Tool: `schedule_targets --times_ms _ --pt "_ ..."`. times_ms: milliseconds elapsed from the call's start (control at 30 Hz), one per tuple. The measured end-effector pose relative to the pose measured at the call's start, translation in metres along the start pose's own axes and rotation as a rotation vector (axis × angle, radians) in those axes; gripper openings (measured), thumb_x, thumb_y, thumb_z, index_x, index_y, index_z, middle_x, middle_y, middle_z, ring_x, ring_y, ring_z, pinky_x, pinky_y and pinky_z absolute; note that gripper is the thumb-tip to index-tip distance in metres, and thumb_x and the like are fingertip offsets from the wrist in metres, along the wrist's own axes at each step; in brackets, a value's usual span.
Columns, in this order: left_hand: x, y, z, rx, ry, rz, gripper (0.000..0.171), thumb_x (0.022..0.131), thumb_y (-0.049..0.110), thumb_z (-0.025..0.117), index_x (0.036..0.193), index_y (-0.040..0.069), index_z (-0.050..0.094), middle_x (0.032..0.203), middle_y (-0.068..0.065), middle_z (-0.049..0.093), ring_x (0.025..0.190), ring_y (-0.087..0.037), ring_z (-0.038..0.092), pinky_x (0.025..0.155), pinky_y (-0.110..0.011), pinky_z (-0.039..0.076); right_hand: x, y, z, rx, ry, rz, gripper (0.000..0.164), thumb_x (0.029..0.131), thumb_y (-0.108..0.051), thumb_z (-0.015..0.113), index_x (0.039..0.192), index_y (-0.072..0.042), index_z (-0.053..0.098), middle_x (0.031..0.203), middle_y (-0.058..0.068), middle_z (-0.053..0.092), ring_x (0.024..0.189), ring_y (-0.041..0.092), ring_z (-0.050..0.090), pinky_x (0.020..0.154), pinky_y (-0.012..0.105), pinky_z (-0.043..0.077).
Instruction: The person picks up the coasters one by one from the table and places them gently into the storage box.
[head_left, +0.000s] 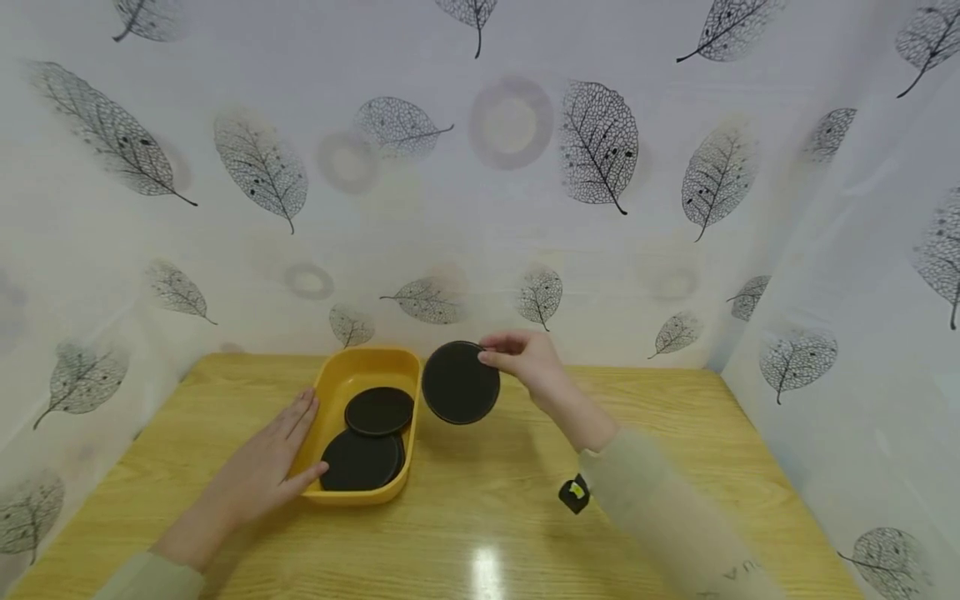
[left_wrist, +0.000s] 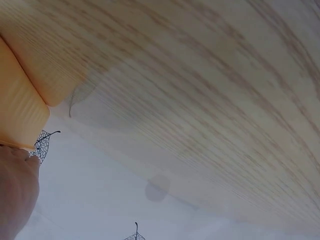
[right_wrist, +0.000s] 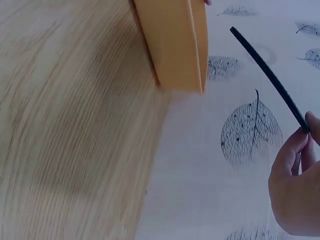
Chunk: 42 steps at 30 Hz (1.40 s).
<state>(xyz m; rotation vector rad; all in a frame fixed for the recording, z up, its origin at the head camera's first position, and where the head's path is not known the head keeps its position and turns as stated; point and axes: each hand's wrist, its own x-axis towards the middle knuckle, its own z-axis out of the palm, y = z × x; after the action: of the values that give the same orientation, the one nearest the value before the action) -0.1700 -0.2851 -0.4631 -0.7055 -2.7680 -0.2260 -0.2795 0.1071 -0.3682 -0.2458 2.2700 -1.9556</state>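
My right hand [head_left: 534,367] pinches a thin black round coaster [head_left: 461,382] by its upper right edge, holding it in the air just right of the yellow tray. In the right wrist view this coaster [right_wrist: 270,75] appears edge-on between thumb and fingers. The deep yellow tray [head_left: 352,497] stands on the table, with several black coasters [head_left: 379,411] lying overlapped inside. Against the tray's left side rests my left hand [head_left: 258,467], fingers straight along the rim and thumb stretched over the near left corner. Only part of the left hand [left_wrist: 17,190] shows in the left wrist view.
A small black item with a yellow-green mark [head_left: 574,493] lies on the wooden table [head_left: 480,517], close to the right sleeve. Behind and at both sides hangs a white leaf-print curtain [head_left: 480,208], meeting the table's back edge.
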Motion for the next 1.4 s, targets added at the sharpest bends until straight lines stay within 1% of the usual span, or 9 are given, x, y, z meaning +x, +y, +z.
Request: schedule_targets --times_ms 200,333,467,600,700,833,1067,1233,1400 --pt "0.001 0.002 0.0 -0.004 -0.013 -0.006 0.089 0.101 0.048 0.066 0.16 -0.011 0.035 0.169 -0.03 0.033 0.155 -0.045 0.038 0.122 -0.006 -0.014 0.015 0.003 0.062 0.152 0.006 0.007 0.027 0.095 0.003 0.075 0.121 0.011 0.074 0.095 0.004 0.076 0.081 0.005 0.068 0.083 0.02 0.062" --pt "0.002 0.001 -0.002 -0.006 -0.022 -0.011 0.089 0.101 0.048 0.066 0.161 -0.01 0.034 0.17 -0.03 0.031 0.156 -0.045 0.037 0.121 -0.006 -0.014 0.017 0.006 0.095 0.103 -0.002 0.026 0.023 0.095 -0.001 0.077 0.117 0.006 0.077 0.101 0.01 0.077 0.083 0.006 0.067 0.084 0.023 0.062" --pt "0.002 0.0 -0.004 -0.006 -0.025 -0.012 0.089 0.102 0.047 0.066 0.161 -0.011 0.033 0.17 -0.031 0.032 0.157 -0.044 0.036 0.121 -0.006 -0.015 0.019 0.014 0.123 0.024 0.011 0.034 0.018 0.093 -0.004 0.08 0.11 0.002 0.08 0.104 0.015 0.078 0.078 0.01 0.064 0.068 0.02 0.054" --pt "0.003 0.0 -0.004 -0.008 -0.026 -0.013 0.088 0.101 0.046 0.067 0.16 -0.011 0.034 0.169 -0.031 0.033 0.158 -0.042 0.034 0.121 -0.005 -0.015 0.022 0.025 0.143 -0.086 0.031 -0.012 0.014 0.092 -0.004 0.082 0.105 0.001 0.082 0.101 0.015 0.08 0.078 0.013 0.07 0.066 0.019 0.056" --pt "0.003 0.0 -0.003 -0.01 -0.029 -0.015 0.088 0.101 0.045 0.067 0.161 -0.011 0.034 0.169 -0.031 0.033 0.159 -0.041 0.034 0.121 -0.005 -0.015 0.026 0.032 0.151 -0.181 0.057 -0.054 0.012 0.09 -0.005 0.084 0.101 -0.001 0.083 0.096 0.013 0.081 0.079 0.013 0.074 0.071 0.019 0.061" --pt "0.003 0.0 -0.002 -0.018 -0.03 -0.024 0.088 0.102 0.045 0.066 0.161 -0.01 0.032 0.17 -0.03 0.031 0.16 -0.041 0.033 0.121 -0.006 -0.015 0.027 0.038 0.156 -0.341 0.076 -0.107 0.01 0.091 -0.01 0.084 0.1 -0.005 0.084 0.093 0.008 0.081 0.078 0.012 0.073 0.07 0.017 0.059" --pt "0.002 -0.001 -0.001 -0.028 -0.013 -0.016 0.087 0.102 0.044 0.066 0.162 -0.01 0.032 0.171 -0.03 0.03 0.162 -0.037 0.028 0.122 -0.006 -0.012 0.023 0.04 0.159 -0.578 0.045 -0.189 0.011 0.093 -0.017 0.084 0.101 -0.01 0.083 0.094 0.003 0.081 0.082 0.012 0.073 0.072 0.016 0.057" --pt "0.001 -0.001 -0.001 -0.029 -0.011 -0.018 0.088 0.101 0.044 0.067 0.162 -0.01 0.032 0.171 -0.03 0.03 0.162 -0.038 0.029 0.122 -0.006 -0.012 0.022 0.042 0.16 -0.58 0.032 -0.19 0.01 0.093 -0.014 0.083 0.101 -0.01 0.083 0.095 0.003 0.082 0.084 0.014 0.075 0.073 0.016 0.058" --pt "0.002 0.0 -0.001 -0.018 -0.028 -0.024 0.089 0.101 0.046 0.067 0.162 -0.009 0.033 0.171 -0.029 0.03 0.158 -0.042 0.035 0.123 -0.007 -0.012 0.023 0.043 0.155 -0.463 0.015 -0.148 0.012 0.094 -0.011 0.081 0.104 -0.005 0.082 0.098 0.008 0.082 0.085 0.017 0.076 0.072 0.017 0.059"
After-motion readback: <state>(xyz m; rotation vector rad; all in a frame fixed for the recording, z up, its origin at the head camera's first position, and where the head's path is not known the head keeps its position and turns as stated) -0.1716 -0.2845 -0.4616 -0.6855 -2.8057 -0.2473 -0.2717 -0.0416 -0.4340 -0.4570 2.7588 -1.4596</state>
